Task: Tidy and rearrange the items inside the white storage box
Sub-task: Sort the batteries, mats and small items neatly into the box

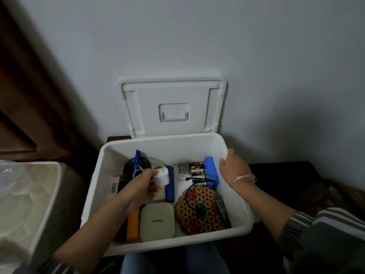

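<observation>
1. The left hand (142,186) is down inside the white storage box (177,242), fingers closed around a white charger plug (161,176), prongs pointing up and away. The plug is lifted clear of the items below it.
2. The right hand (234,169) is well apart from the left, clamped over the box's right rim. That looks like a steadying grip.
3. Just beside the plug lies a long blue case (169,182), lined up front to back. Behind the left hand, a blue pen (137,161) stands over a black round item (136,171).
4. Near front, things look settled: a cream square case (157,221) lies flat, with an orange item (133,226) snug along its left side.
5. Over on the right, a woven floral pouch (197,208) fills the front corner, with a green tube (222,208) squeezed against the wall.
6. At the back right, batteries (197,169) are packed next to a blue block (211,173). A black cable (197,180) trails loose across them and onto the pouch.
7. The lid (171,107) is up, leaning on the wall.
8. My read: this is mid-task. The front row is tidy. What's left is placing the plug, taming that cable and sorting out the back-left clutter.
</observation>
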Available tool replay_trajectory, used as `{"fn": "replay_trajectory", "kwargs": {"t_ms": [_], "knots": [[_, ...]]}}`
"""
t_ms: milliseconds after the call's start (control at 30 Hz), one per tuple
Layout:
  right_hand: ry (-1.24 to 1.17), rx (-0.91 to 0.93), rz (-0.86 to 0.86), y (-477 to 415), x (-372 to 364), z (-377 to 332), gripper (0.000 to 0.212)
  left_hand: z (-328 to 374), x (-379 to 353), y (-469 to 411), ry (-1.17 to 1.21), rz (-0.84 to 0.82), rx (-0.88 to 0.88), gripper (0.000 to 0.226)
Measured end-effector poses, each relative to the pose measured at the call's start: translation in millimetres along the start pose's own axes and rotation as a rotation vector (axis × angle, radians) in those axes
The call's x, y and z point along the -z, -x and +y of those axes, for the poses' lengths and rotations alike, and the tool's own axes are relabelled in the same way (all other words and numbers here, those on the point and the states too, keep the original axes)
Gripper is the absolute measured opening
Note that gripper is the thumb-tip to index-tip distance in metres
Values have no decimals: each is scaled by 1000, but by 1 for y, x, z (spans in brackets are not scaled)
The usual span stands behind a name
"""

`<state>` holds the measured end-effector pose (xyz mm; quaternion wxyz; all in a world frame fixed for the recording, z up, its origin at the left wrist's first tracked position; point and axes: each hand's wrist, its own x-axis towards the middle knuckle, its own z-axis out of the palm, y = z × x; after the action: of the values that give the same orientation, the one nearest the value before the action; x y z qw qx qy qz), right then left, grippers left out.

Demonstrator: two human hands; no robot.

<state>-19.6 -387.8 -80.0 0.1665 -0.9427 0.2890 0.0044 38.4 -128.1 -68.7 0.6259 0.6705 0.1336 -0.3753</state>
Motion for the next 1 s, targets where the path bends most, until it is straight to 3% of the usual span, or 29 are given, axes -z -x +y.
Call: {"fn": "replay_trajectory", "kwargs": {"t_ms": [67,167,233,300,400,533,800,1000], "knots": [[1,72,105,6,5,0,29,-9,8,6,103,-14,5,23],[82,392,362,22,13,-2,25,-26,16,7,199,-26,19,24],[161,624,221,39,13,-1,10,-33,19,5,243,-42,25,25],[357,725,-143,54,8,2,15,-37,22,3,277,-54,10,25],[773,756,-383,55,0,-2,23,-36,25,2,284,-44,-41,23],[969,707,-576,46,-20,-11,29,-33,28,4,286,-13,-71,22],[1244,846,-661,32,-37,-7,46,-33,34,7,319,-6,-45,21],[1318,865,-634,33,-40,-4,27,-32,35,6,447,-30,-40,24]]}}
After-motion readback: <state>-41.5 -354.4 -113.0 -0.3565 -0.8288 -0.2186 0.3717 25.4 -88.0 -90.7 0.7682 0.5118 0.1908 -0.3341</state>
